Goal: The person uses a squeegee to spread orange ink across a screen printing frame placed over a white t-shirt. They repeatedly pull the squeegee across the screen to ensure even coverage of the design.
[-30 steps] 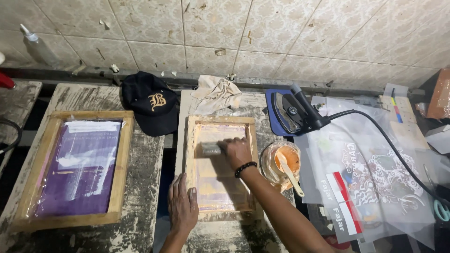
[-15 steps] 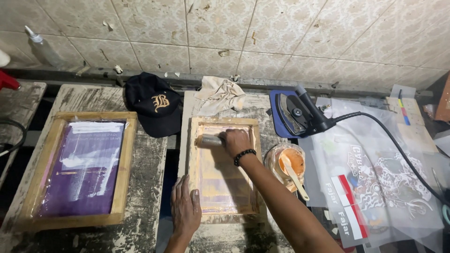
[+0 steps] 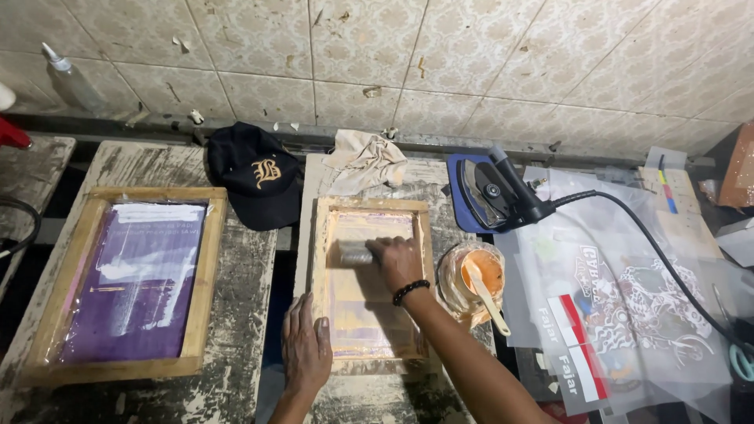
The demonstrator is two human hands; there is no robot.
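A small wooden printing frame (image 3: 322,235) with a pale mesh screen lies on the worn table in front of me. My right hand (image 3: 399,259), a dark bead bracelet on its wrist, grips a squeegee (image 3: 353,253) pressed onto the upper part of the screen. My left hand (image 3: 305,351) lies flat on the table at the frame's lower left corner, fingers spread, touching the wood.
A larger wooden frame (image 3: 200,283) with a purple screen lies to the left. A black cap (image 3: 255,169) and a crumpled rag (image 3: 363,161) sit at the back. To the right are a bowl of orange ink (image 3: 471,275) with a stick, a clothes iron (image 3: 491,184) with its cord, and printed transparent films (image 3: 628,314).
My right hand has shifted the squeegee a little along the upper screen. The view has drifted slightly. My left hand stays at the frame's lower left corner.
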